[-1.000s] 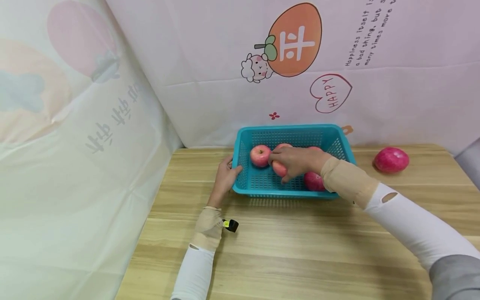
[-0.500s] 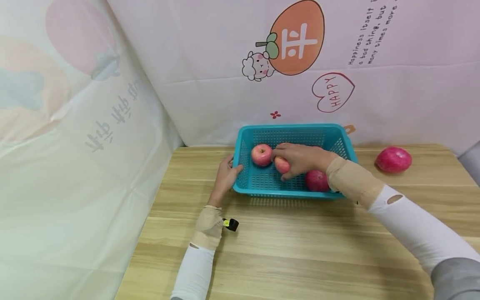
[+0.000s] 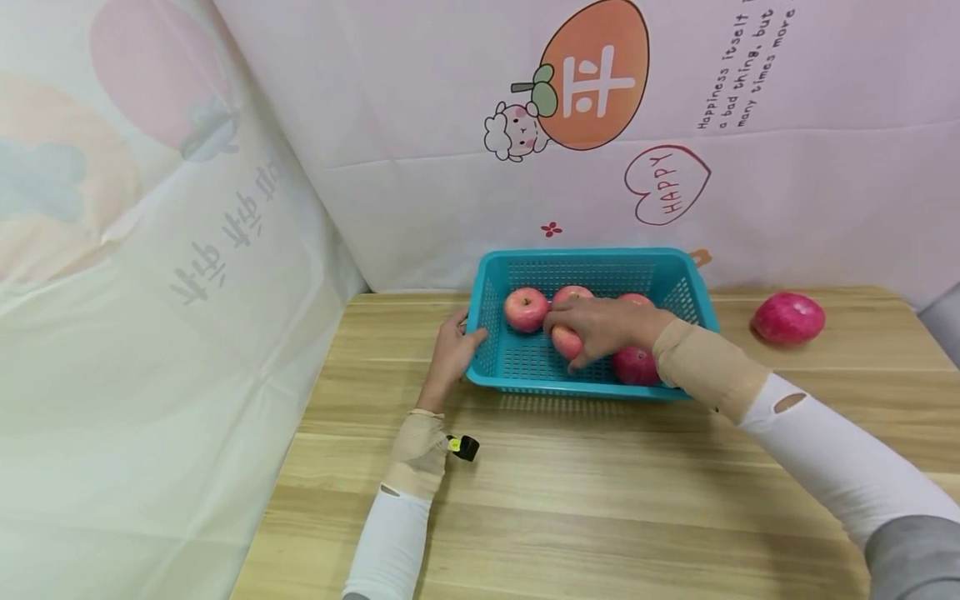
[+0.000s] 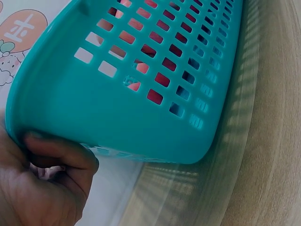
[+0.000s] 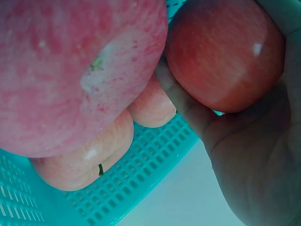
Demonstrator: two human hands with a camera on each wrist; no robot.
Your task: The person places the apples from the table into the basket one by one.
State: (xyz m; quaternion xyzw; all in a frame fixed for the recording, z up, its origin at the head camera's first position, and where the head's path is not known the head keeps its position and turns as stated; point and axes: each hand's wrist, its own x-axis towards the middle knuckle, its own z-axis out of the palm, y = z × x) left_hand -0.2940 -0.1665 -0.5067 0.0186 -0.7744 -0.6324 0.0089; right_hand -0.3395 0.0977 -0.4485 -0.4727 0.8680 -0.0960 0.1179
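Note:
A turquoise plastic basket (image 3: 555,388) stands against the back wall on the wooden table. My left hand (image 3: 452,354) grips its left end, fingers curled at the rim in the left wrist view. Inside the basket, my right hand (image 3: 603,323) holds an apple (image 3: 567,342) from above; the right wrist view shows this apple (image 5: 228,56) against the palm and fingers. Around it lie a pale red apple (image 3: 527,310) on the left, another apple (image 3: 573,293) behind the hand and a third (image 3: 636,298), partly hidden. A darker pink-red fruit (image 3: 634,367) sits near the front right.
An oval deep-pink fruit (image 3: 789,318) lies on the table right of the basket. Printed cloth (image 3: 420,192) hangs behind and on the left. The wooden tabletop (image 3: 600,500) stretches in front. A small black device (image 3: 465,448) with a yellow label sits at the left wrist.
The right hand, holding the apple, has shifted slightly to the right and more of the apple behind it shows. The left hand stays at the basket's end.

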